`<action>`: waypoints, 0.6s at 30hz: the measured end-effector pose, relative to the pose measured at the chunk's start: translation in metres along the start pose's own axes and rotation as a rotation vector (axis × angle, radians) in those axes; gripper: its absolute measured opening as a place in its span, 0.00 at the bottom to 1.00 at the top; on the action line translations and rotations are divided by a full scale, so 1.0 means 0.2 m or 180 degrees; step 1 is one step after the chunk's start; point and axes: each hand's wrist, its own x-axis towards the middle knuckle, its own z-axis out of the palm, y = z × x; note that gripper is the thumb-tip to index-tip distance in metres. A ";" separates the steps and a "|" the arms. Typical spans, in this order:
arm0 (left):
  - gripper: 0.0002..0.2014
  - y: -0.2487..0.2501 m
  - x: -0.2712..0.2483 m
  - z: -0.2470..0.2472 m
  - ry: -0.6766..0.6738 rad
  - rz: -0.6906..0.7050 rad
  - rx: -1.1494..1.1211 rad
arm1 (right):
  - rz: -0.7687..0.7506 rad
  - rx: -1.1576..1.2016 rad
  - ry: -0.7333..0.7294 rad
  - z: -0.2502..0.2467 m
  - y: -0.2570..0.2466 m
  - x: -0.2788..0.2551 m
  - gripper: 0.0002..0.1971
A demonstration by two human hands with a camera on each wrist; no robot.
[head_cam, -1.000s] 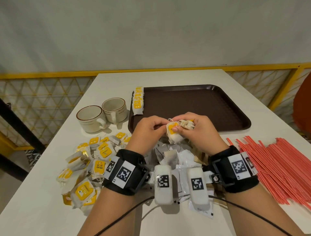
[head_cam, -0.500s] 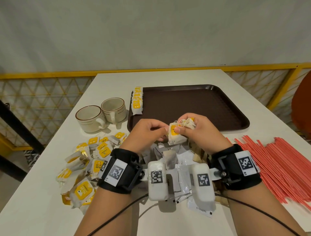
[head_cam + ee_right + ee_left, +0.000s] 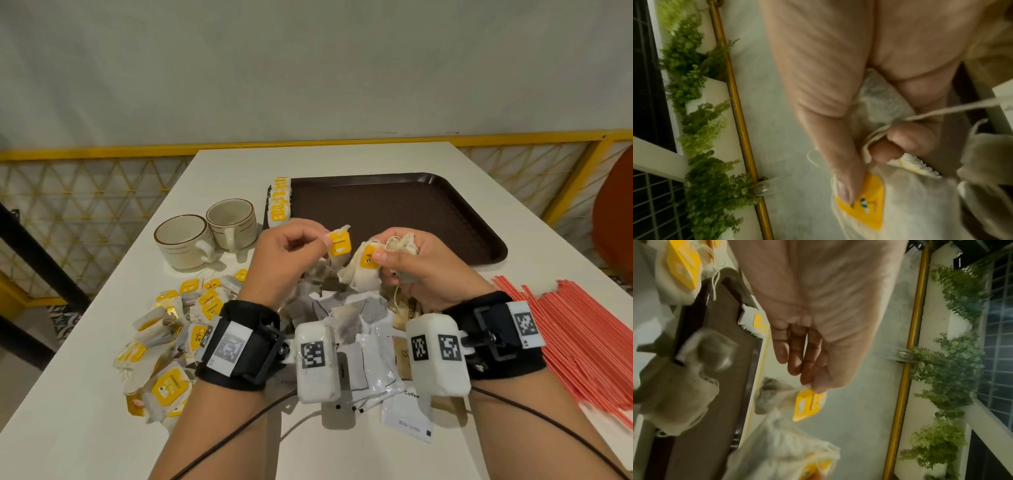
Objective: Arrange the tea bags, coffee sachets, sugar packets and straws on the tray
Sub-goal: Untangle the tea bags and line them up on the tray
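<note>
The left hand (image 3: 286, 255) pinches one tea bag (image 3: 339, 244) by its yellow tag; the right hand (image 3: 416, 270) grips another tea bag (image 3: 363, 270). The tray (image 3: 445, 212) lies just beyond both; the left hand is nearer the row of tea bags (image 3: 279, 202) at its left edge.

Your left hand (image 3: 287, 253) pinches one tea bag (image 3: 337, 251) by its yellow tag, held above the tabletop (image 3: 226, 164). Your right hand (image 3: 418, 267) grips a bunch of tea bags (image 3: 364, 270), thumb on a yellow tag. Both hands are raised just in front of the brown tray (image 3: 428, 212). A row of tea bags (image 3: 280, 200) lies along the tray's left edge. Two cups (image 3: 205, 236) stand left of the tray. Loose tea bags (image 3: 164, 335) are heaped at the left, sachets (image 3: 370, 359) lie between your wrists, and red straws (image 3: 589, 342) lie at the right.
</note>
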 end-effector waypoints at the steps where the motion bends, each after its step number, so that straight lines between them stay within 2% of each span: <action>1: 0.08 0.00 0.00 0.00 0.0036 -0.0014 -0.0024 | -0.0018 0.0039 -0.0053 0.00 0.00 0.00 0.18; 4: 0.08 0.00 0.00 0.01 0.0045 -0.0071 0.0065 | -0.0073 0.0042 -0.0085 0.01 0.00 0.00 0.20; 6: 0.07 0.00 0.00 0.02 -0.0134 -0.0079 0.0178 | -0.0066 0.0038 -0.0030 0.02 0.01 0.01 0.20; 9: 0.06 0.01 -0.01 0.04 -0.0435 0.0038 0.0244 | -0.0078 -0.0276 0.0245 0.04 0.03 0.03 0.13; 16: 0.05 0.03 -0.02 0.05 -0.0451 0.0052 0.0246 | -0.0272 -0.0666 0.0779 0.09 0.04 0.03 0.09; 18: 0.11 0.03 -0.02 0.05 -0.0492 0.0011 0.0168 | -0.0233 -0.0537 0.0923 0.12 0.04 0.05 0.06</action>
